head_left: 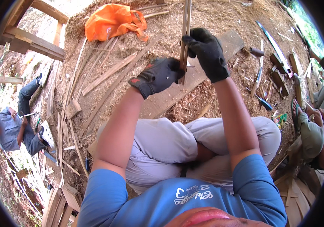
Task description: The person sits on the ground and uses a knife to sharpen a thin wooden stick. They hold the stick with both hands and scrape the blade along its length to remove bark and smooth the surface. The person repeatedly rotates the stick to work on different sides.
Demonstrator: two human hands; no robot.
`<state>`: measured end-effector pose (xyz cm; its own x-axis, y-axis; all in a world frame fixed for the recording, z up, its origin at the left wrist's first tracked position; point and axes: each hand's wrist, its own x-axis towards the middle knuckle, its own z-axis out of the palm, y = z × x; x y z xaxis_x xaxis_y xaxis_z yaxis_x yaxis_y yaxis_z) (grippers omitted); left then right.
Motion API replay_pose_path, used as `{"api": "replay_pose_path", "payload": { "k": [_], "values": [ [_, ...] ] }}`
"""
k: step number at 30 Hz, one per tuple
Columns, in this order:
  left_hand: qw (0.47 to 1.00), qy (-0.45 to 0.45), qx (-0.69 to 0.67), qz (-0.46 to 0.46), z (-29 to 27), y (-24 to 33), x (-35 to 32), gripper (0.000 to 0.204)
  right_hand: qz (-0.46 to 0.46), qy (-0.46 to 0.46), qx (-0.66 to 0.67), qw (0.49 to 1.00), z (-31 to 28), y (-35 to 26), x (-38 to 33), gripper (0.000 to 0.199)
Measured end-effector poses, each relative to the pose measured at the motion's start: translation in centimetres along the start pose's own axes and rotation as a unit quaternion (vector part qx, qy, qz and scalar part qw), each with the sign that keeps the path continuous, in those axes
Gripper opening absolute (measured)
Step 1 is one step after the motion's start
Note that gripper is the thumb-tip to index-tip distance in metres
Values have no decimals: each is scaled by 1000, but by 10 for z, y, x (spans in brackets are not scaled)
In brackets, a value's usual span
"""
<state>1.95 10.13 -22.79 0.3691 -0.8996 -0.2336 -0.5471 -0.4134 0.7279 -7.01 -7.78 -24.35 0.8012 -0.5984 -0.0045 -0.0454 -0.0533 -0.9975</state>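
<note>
Both my hands wear black gloves and are raised over a wide wooden board (228,43) lying on the shavings. Thin wooden strips (186,22) run away from me between the hands, side by side. My left hand (159,76) is closed round their near end. A little farther along, my right hand (206,53) has its fingers bent and pinched on the strips from the right side. Something small and pale shows beside the strips between the hands, too little of it to name. The far end of the strips passes out of the picture.
An orange plastic bag (112,22) lies far left, above loose wooden slats (109,73). At right are a handsaw (273,43), wooden blocks (279,81) and a blue-handled tool (264,103). One person (12,126) sits at left, another (311,132) at right. Timber framing (37,43) stands upper left.
</note>
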Motion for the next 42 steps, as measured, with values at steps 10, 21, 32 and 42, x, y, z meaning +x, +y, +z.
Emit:
{"api": "replay_pose_path", "payload": {
  "k": [10, 21, 32, 42],
  "values": [
    [992, 61, -102, 51, -15, 15, -1, 27, -137, -42, -131, 981, 8, -40, -15, 10],
    [985, 14, -171, 8, -24, 12, -5, 27, -87, -53, -71, 992, 11, -46, -21, 18],
    [984, -7, -177, 4, -27, 8, -4, 28, -95, -48, -27, 994, 5, -50, -21, 21],
    [976, -22, -215, -10, -28, 15, -7, 31, -75, -48, -5, 996, 5, -50, -21, 22]
  ]
}}
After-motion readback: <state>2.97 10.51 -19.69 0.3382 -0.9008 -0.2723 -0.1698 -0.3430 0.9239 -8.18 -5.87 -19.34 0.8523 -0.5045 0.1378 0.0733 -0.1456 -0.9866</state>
